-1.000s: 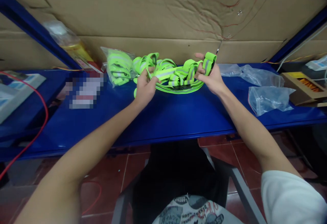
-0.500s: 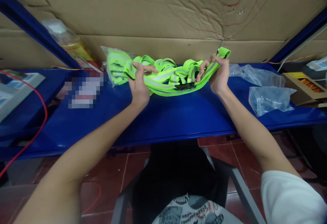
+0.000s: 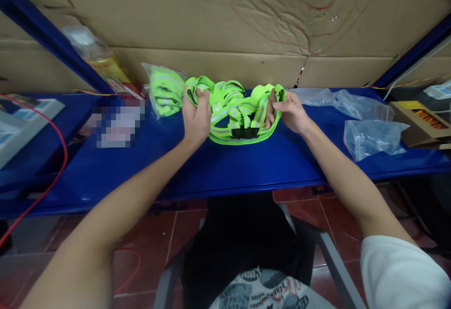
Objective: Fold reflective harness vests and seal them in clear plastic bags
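A tangle of bright green straps with pale reflective stripes hangs in loops over the blue table. My left hand is closed around its left end. The other end is held by my right hand, with the thumb on top and fingers partly behind the strap. A black buckle sits on the lower loop between my hands. Left of my left hand, a clear plastic bag holds more folded green strap.
Crumpled clear bags lie on the blue table at right, beside a cardboard box. A bottle stands back left, near a blurred-out item. A cardboard wall rises behind.
My right hand has moved left and slightly down, bringing the strap ends closer together. My left hand has closed further round the strap. The buckle has shifted left and lower.
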A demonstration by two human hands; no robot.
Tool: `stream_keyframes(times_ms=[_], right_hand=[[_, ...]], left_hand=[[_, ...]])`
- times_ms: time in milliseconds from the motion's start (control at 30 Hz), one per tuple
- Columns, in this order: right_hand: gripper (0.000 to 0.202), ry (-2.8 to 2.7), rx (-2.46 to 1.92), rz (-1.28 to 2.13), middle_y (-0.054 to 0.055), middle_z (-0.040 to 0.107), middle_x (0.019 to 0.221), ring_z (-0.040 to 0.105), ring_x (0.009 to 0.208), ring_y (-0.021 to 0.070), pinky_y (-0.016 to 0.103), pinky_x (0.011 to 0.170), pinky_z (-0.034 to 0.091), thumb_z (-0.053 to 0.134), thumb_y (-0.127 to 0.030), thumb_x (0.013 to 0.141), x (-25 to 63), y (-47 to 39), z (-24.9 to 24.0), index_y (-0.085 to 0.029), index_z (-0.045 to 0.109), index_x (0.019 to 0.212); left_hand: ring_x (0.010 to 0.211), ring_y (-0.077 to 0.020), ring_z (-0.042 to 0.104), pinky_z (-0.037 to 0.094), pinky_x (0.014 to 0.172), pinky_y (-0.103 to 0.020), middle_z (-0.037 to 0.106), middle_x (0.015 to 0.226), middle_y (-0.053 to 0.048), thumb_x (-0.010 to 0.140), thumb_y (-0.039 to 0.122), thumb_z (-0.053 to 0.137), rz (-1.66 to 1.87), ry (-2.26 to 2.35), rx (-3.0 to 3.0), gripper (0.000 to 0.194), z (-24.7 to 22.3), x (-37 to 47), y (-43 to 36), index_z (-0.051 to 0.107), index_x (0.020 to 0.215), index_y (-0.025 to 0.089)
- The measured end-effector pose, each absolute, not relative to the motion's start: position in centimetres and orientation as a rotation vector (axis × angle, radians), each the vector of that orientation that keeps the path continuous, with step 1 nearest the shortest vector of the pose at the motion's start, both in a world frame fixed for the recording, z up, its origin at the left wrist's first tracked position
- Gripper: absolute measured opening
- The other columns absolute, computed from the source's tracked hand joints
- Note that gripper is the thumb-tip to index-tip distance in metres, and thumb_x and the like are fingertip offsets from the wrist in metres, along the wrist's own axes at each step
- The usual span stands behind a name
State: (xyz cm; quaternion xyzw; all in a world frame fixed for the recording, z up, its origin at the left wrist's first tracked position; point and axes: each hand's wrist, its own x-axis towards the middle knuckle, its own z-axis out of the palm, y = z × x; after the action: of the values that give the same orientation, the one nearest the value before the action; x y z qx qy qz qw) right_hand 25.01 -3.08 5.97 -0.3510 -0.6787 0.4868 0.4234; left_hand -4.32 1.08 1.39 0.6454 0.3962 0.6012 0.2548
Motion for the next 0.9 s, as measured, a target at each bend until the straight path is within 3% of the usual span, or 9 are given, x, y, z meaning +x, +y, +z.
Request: stream_keyframes(times_ms=[133,267,333,400,467,533,667,800,900], right_hand=[[0.061,-1.953,-0.627,1.623,0.007,0.079,0.075,0.076,0.064,0.0241,0.039,0.069,0.064,0.096,-0.073,0.073,25.8,-3.6,7.1,-0.021,0.069,0.088],[0.099,-1.996,-0.522,1.933,0.019,0.087,0.107,0.084,0.086,0.0325,0.047,0.082,0.069,0.078,-0.102,0.066,25.2,-4.2,7.6,-0.017,0.079,0.116],[0.092,-1.883,-0.647,1.787,0.017,0.087,0.104,0.083,0.084,0.0307,0.044,0.076,0.069,0.07,-0.102,0.077,24.7,-4.3,7.4,-0.019,0.08,0.116],[0.071,-1.816,-0.779,1.534,0.011,0.085,0.096,0.079,0.074,0.0245,0.035,0.062,0.063,0.075,-0.088,0.087,24.3,-4.2,7.0,-0.021,0.08,0.109],[0.052,-1.842,-0.875,1.318,0.007,0.083,0.09,0.073,0.066,0.0192,0.029,0.051,0.054,0.084,-0.072,0.089,24.1,-3.9,6.4,-0.021,0.08,0.103],[0.044,-1.957,-0.95,1.163,0.005,0.082,0.087,0.07,0.065,0.0169,0.029,0.052,0.052,0.089,-0.063,0.087,23.9,-3.7,5.8,-0.021,0.082,0.1],[0.045,-2.152,-1.08,1.087,0.003,0.081,0.082,0.068,0.059,0.0148,0.03,0.058,0.055,0.093,-0.054,0.081,23.2,-4.1,5.0,-0.019,0.085,0.108],[0.051,-2.151,-1.074,1.242,0.001,0.079,0.071,0.064,0.049,0.0158,0.032,0.053,0.053,0.089,-0.062,0.084,22.6,-4.8,5.3,-0.019,0.085,0.112],[0.05,-2.015,-1.074,0.792,0.006,0.08,0.078,0.072,0.064,0.0221,0.039,0.067,0.061,0.079,-0.066,0.093,23.0,-4.6,5.9,-0.02,0.085,0.11]], left_hand=[[0.065,-0.0186,0.056,0.055,0.075,-0.039,0.05,0.065,0.0,0.111,0.076,0.047,1.741,1.225,1.612,0.06,1.4,-4.6,1.2,0.052,0.077,0.026],[0.093,-0.0256,0.067,0.058,0.1,-0.046,0.063,0.083,-0.004,0.106,0.082,0.053,1.776,1.269,1.763,0.062,1.8,-4.5,0.4,0.066,0.082,0.026],[0.1,-0.0274,0.068,0.057,0.105,-0.047,0.065,0.089,-0.005,0.105,0.084,0.053,1.77,1.245,1.84,0.063,1.9,-4.3,0.0,0.067,0.085,0.025],[0.104,-0.0278,0.068,0.057,0.107,-0.047,0.066,0.094,-0.006,0.106,0.084,0.051,1.753,1.226,1.9,0.063,2.0,-4.2,-0.3,0.069,0.09,0.025],[0.102,-0.0272,0.069,0.056,0.106,-0.048,0.066,0.097,-0.006,0.106,0.084,0.05,1.753,1.227,1.939,0.064,2.2,-4.2,-0.5,0.071,0.093,0.025],[0.098,-0.0268,0.069,0.056,0.105,-0.048,0.067,0.098,-0.007,0.106,0.085,0.048,1.783,1.237,1.95,0.066,2.4,-4.2,-0.6,0.073,0.096,0.025],[0.101,-0.0275,0.07,0.056,0.105,-0.048,0.066,0.098,-0.007,0.108,0.084,0.046,1.817,1.232,2.006,0.065,2.6,-4.3,-0.7,0.074,0.098,0.026],[0.093,-0.0261,0.069,0.056,0.1,-0.045,0.064,0.09,-0.005,0.111,0.076,0.047,1.69,1.194,2.082,0.058,2.7,-4.3,-1.0,0.073,0.098,0.026],[0.087,-0.0241,0.066,0.056,0.095,-0.042,0.063,0.085,-0.003,0.108,0.07,0.06,1.498,1.137,2.191,0.048,2.8,-4.2,-1.4,0.068,0.092,0.025]])
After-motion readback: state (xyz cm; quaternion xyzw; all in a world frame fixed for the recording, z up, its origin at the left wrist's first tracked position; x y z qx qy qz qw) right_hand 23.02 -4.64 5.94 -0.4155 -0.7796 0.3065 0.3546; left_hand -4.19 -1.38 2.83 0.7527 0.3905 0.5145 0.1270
